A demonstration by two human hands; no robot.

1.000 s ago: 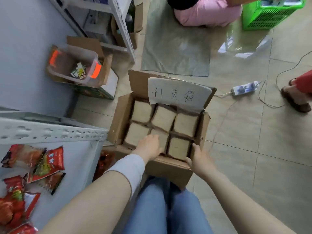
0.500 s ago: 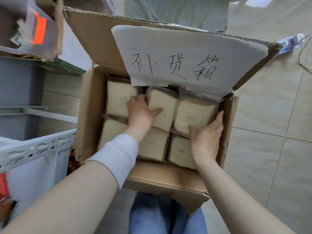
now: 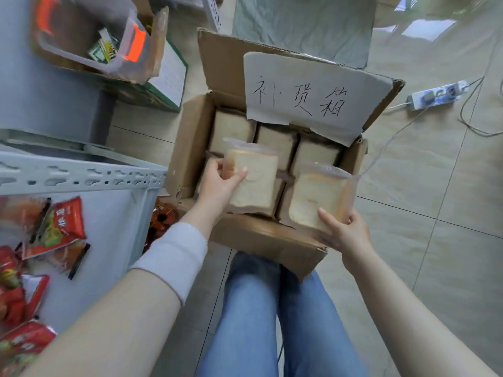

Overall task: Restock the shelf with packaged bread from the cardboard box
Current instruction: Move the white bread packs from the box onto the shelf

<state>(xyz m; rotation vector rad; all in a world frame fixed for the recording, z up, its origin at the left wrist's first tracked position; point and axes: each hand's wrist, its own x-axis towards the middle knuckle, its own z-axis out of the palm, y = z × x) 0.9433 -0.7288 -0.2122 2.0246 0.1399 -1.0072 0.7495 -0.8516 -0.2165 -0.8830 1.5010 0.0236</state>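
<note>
Right grip (image 3: pixel 345 232) clasping one bagged bread pack (image 3: pixel 317 198) over the near right corner of the cardboard box (image 3: pixel 190 148); left grip (image 3: pixel 217 185) pinching a second bread pack (image 3: pixel 255 183) just beyond; further packs (image 3: pixel 275 142) boxed beneath; shelf (image 3: pixel 81 172) left of the left grip.

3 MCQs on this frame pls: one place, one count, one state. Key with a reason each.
1. The shelf with red snack packets lies on which side of the cardboard box?
A. the person's left
B. the person's right
C. beyond it

2. How many bread packs are being held?
A. none
B. one
C. two

3. The box's far flap is:
A. shut over the bread
B. open
C. torn off

Key:
1 A: the shelf rim sits left of the box wall.
2 C: the left hand grips one, the right hand the other.
3 B: the flap stands back, and the bread below shows.
</note>
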